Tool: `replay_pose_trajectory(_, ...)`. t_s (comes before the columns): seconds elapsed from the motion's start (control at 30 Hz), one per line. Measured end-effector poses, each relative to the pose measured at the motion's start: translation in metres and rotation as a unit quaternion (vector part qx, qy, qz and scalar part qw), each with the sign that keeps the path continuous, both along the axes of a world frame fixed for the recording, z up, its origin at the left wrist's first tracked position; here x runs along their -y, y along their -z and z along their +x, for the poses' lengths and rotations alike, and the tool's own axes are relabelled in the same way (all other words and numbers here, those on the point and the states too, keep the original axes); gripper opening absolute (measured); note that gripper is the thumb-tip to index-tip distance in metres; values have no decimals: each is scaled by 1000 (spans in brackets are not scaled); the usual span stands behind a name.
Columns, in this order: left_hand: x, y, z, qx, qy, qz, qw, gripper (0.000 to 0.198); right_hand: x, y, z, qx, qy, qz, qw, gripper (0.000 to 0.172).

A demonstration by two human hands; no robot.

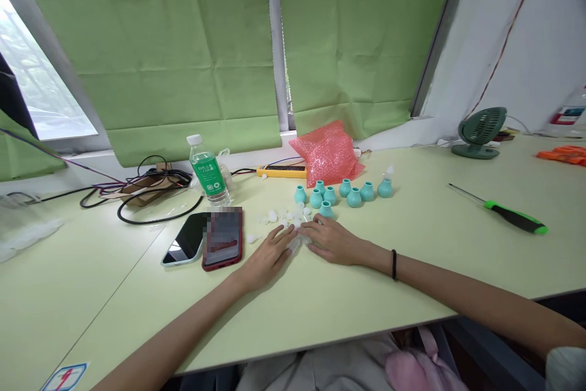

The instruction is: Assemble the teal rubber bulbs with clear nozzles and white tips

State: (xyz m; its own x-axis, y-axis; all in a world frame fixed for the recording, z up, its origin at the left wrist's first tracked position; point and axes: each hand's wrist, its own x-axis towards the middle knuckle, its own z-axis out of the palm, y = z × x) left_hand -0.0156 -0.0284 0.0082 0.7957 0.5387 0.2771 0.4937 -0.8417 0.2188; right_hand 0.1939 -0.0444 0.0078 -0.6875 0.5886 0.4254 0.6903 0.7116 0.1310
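Observation:
Small white translucent pieces (273,216) lie in a loose pile at the middle of the table. My left hand (272,255) rests at the pile's near left side, palm down, fingers pointing at it. From the right, my right hand (332,240) reaches to the same pile, its fingertips over the pieces and nearly meeting the left ones. What the fingertips touch is too small to make out. Several turquoise bulb-shaped pots (354,197) stand just behind my hands. The rightmost pot (385,188) has a clear whitish piece (389,172) sticking up from its top.
Two phones (185,241) (223,238) lie left of the pile, a water bottle (208,172) behind them. Black cables (158,220), a yellow device (280,172) and a pink bubble-wrap bag (329,153) lie at the back. A screwdriver (515,217) and green fan (480,132) are at the right.

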Motion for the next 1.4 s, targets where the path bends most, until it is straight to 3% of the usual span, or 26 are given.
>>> replay_pose_trajectory(0.1, -4, 1, -1, 40, 7, -25, 999, 43, -1, -1, 1, -8, -6, -19, 1000, 31)
replay_pose_trajectory(0.23, -6, 1, -1, 96, -66, -11, 993, 33, -2, 4, 3, -51, -3, -27, 998, 29)
replay_pose_trajectory(0.33, -3, -2, 0, 69, -61, 9, 996, 28, -6, 10, 6, -90, -18, -20, 996, 28)
replay_pose_trajectory(0.43, -2, -2, 1, 32, -41, 27, 998, 35, -7, 12, 9, -96, -37, -20, 995, 25)
replay_pose_trajectory(0.63, -4, 3, 2, -5, -49, 60, 997, 46, 3, 0, 10, -102, -73, -71, 990, 25)
replay_pose_trajectory(0.87, -6, 6, 6, -14, -89, 88, 992, 33, 7, -2, 5, -144, -89, -110, 979, 31)
replay_pose_trajectory(1.03, -13, 7, 6, 25, -98, 56, 993, 20, 2, 2, 5, -217, -66, -103, 968, 19)
replay_pose_trajectory(1.1, -14, 6, 6, 55, -93, 40, 993, 18, 2, -1, 6, -222, -59, -132, 964, 21)
replay_pose_trajectory(1.27, -6, 2, 6, 155, -93, 29, 983, 14, 6, -6, 8, -213, -65, -286, 932, 38)
replay_pose_trajectory(1.4, 4, -3, 9, 241, -112, -12, 964, 14, 7, -9, 7, -228, -56, -336, 912, 33)
